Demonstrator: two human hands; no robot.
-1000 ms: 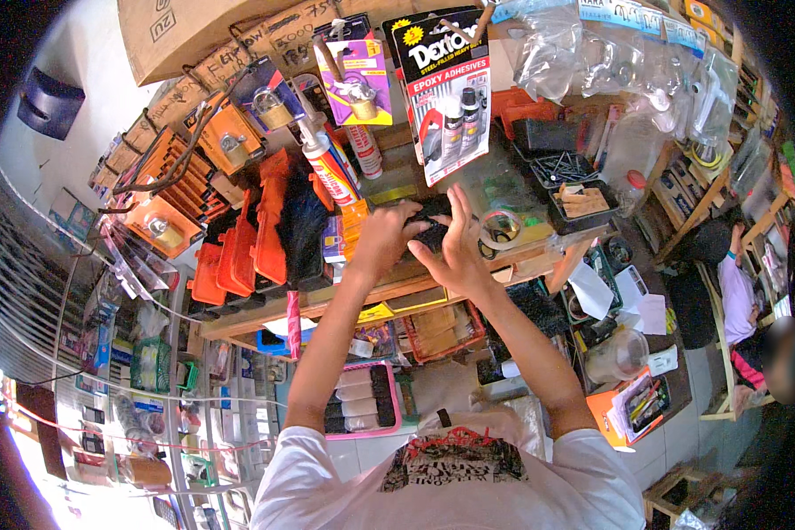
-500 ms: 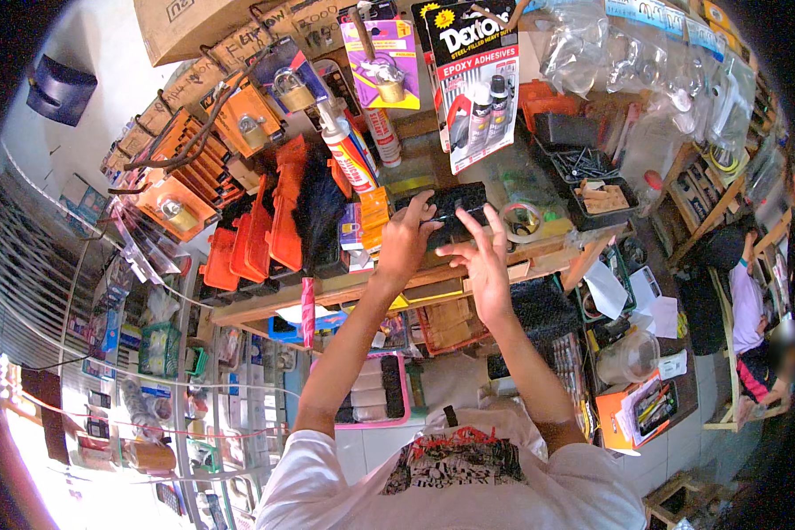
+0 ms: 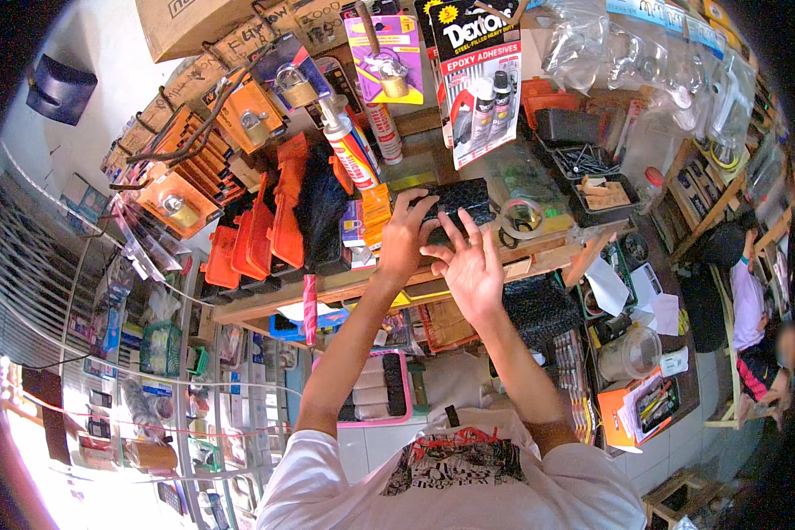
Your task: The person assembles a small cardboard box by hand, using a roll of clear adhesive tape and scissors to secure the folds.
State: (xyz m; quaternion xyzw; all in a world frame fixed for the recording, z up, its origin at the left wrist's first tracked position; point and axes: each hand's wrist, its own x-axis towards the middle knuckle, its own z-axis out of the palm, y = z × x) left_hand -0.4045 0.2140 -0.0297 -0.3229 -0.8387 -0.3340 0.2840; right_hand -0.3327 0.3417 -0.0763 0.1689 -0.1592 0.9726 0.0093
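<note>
A small black package, box-shaped with a bumpy surface like bubble wrap, is at the edge of the wooden counter. My left hand has its fingers bent around the package's left end and grips it. Palm turned up, my right hand has its fingers apart, their tips at the package's near side. Part of that near side is hidden behind the fingers. A roll of clear tape lies just right of the package.
Padlocks on cards and a carded epoxy pack hang over the counter. Orange cases stand left, trays of screws right. Below the counter are black bubble wrap and a pink-rimmed tray. Another person sits far right.
My right hand has shifted slightly left and down, its palm turning further up. The package has tilted a little in my left hand's grip.
</note>
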